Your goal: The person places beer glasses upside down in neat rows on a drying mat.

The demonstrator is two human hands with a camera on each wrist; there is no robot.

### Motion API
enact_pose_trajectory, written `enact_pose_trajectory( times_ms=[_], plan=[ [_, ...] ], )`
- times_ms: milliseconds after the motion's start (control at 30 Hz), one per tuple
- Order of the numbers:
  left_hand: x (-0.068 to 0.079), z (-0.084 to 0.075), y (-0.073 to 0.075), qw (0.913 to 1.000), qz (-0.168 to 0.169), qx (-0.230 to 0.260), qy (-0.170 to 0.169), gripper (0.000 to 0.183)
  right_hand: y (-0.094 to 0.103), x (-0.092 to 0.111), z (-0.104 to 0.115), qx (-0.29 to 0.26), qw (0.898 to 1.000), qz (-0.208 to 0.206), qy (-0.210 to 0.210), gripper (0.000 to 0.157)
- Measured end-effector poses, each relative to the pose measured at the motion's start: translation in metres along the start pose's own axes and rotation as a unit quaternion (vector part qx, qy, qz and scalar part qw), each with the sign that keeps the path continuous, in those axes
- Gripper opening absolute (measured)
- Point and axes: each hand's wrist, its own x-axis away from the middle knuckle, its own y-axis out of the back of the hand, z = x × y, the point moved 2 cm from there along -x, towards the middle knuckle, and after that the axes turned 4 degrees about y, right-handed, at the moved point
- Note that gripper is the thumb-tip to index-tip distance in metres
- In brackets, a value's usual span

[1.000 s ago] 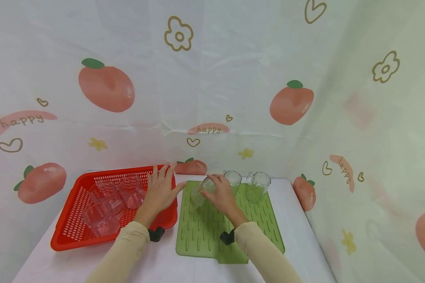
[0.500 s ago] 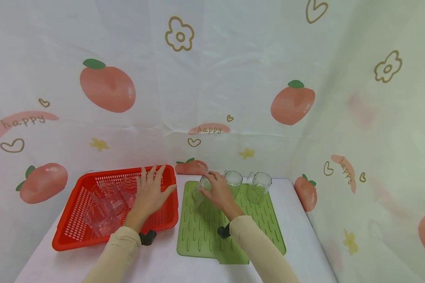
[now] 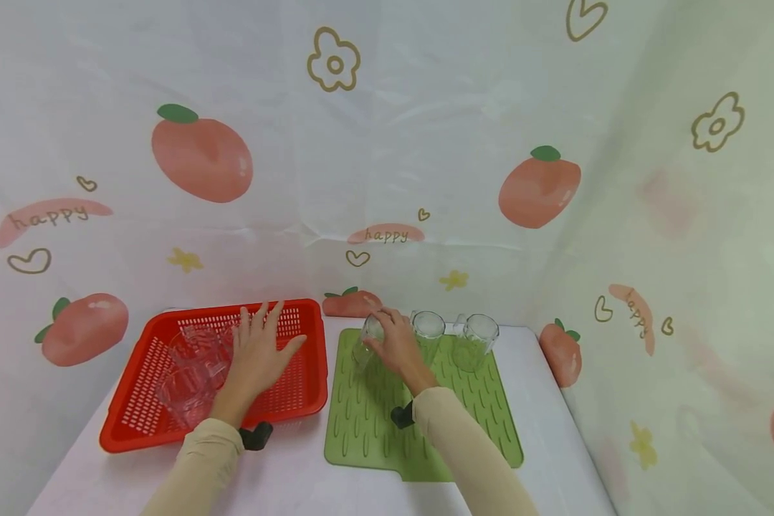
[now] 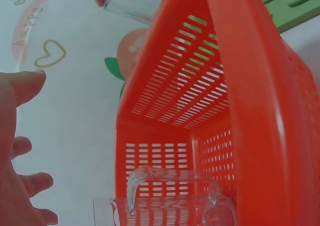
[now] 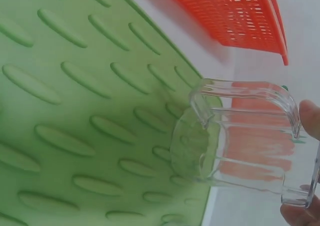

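Note:
My right hand (image 3: 400,347) grips a clear glass mug (image 3: 366,344) near its rim, over the back left corner of the green ridged mat (image 3: 361,444). The mug is nearly upright in the head view. In the right wrist view its handle (image 5: 245,90) shows fully and its base overlaps the mat. My left hand (image 3: 258,362) hovers over the red plastic basket (image 3: 303,401) with fingers spread, holding nothing. Several clear glass mugs (image 3: 183,390) lie in the basket, some partly hidden by that hand; one mug (image 4: 170,211) shows close below it in the left wrist view.
Two more glass mugs stand upright along the mat's back edge, a middle mug (image 3: 428,337) and a right mug (image 3: 474,344). The basket sits left of the mat on a white table (image 3: 348,494). A printed curtain (image 3: 400,172) hangs behind.
The mug in my right hand has gone from tilted to nearly upright at the mat's back left corner. My left hand has drifted left over the basket.

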Motion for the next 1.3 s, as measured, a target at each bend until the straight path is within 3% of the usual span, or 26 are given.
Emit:
enact_pose_trajectory(
  times_ms=[267, 433, 567, 767, 1300],
  plan=[
    [0.004, 0.005, 0.003, 0.9999, 0.005, 0.011, 0.007, 0.086, -0.002, -0.005, -0.001, -0.030, 0.999, 0.015, -0.017, 0.059],
    [0.006, 0.008, 0.004, 0.9997, 0.012, 0.014, 0.016, 0.086, 0.000, -0.007, 0.001, -0.035, 0.999, 0.038, 0.007, 0.058],
    [0.009, 0.011, 0.004, 0.9995, 0.011, 0.020, 0.023, 0.088, -0.001, -0.009, 0.004, -0.018, 0.997, 0.071, 0.026, 0.057],
    [0.011, 0.016, 0.003, 0.9994, 0.006, 0.021, 0.027, 0.088, 0.000, -0.010, 0.009, 0.012, 0.994, 0.109, 0.020, 0.060],
    [0.017, 0.024, 0.005, 0.9993, 0.006, 0.025, 0.026, 0.087, 0.003, -0.004, 0.010, 0.032, 0.995, 0.087, 0.022, 0.064]
  ],
)
